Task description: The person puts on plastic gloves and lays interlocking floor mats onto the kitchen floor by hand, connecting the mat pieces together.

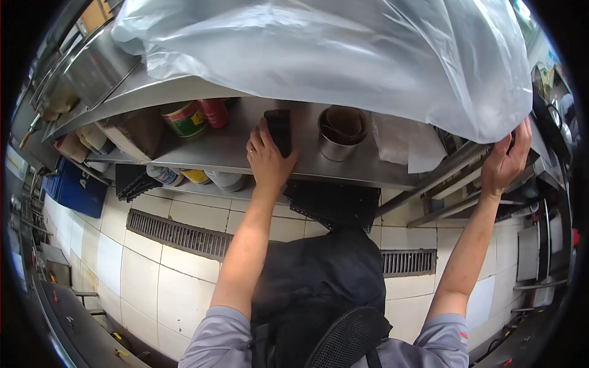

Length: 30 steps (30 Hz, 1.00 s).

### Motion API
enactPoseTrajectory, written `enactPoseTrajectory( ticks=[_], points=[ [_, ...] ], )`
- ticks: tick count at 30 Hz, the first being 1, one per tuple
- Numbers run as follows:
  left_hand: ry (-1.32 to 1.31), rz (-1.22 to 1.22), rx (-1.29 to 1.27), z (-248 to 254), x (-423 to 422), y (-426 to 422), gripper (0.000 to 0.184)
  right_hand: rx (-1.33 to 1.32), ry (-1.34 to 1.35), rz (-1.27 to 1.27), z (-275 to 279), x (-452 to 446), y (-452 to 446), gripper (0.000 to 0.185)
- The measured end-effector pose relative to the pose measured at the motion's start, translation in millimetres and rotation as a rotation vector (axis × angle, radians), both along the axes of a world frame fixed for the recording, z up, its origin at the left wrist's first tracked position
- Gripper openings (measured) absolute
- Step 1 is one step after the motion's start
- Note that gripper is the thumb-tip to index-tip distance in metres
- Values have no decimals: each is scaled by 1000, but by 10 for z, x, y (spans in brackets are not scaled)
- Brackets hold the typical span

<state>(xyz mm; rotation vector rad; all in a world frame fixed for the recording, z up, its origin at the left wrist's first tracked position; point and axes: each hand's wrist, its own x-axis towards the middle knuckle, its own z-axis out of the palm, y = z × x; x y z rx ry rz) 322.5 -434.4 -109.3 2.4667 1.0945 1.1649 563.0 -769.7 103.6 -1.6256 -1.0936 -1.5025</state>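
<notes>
My left hand (270,158) reaches onto the metal shelf below the worktop, fingers and thumb closed round the sides of a dark phone (280,130). A ring shows on one finger. My right hand (508,161) is at the right corner of a large clear plastic sheet (343,55), fingers curled up at its edge; the fingertips are partly hidden. The sheet spreads over the worktop and hangs past its front edge. To the right of the phone stands a metal can (341,136) with a brown cup-like item inside.
The lower shelf (245,147) also bears a green-labelled tin (185,119), a red container (215,113) and a clear bag (391,140). A steel pot (101,67) stands at left. A blue bin (75,189), black crates (334,202) and a floor drain (178,234) lie below.
</notes>
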Motion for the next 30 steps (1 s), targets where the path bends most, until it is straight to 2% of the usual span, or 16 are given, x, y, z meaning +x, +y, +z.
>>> enactPoseTrajectory(
  ticks=[6, 16, 19, 20, 23, 26, 30],
  points=[
    [-81, -130, 5, -23, 14, 223, 110, 14, 6, -1, -20, 10, 21, 48],
    [-84, -72, -64, 0, -5, 354, 115, -53, -64, -108, -100, 218, -112, 40],
    [-214, -72, -215, 60, -41, 378, 118, -60, -61, -66, -94, 236, -114, 38],
    [-264, -70, -328, 98, -81, 408, 114, -58, -45, -67, -109, 236, -113, 38],
    [-715, -161, -942, 203, -162, 526, 103, -70, -40, -85, -127, 283, -145, 38],
    [-1144, -541, -1380, 196, -337, 556, 80, -82, -49, -88, -122, 283, -155, 38],
    [-1344, -661, -1481, 114, -485, 420, 50, -89, -31, -83, -151, 352, -198, 39]
  ],
)
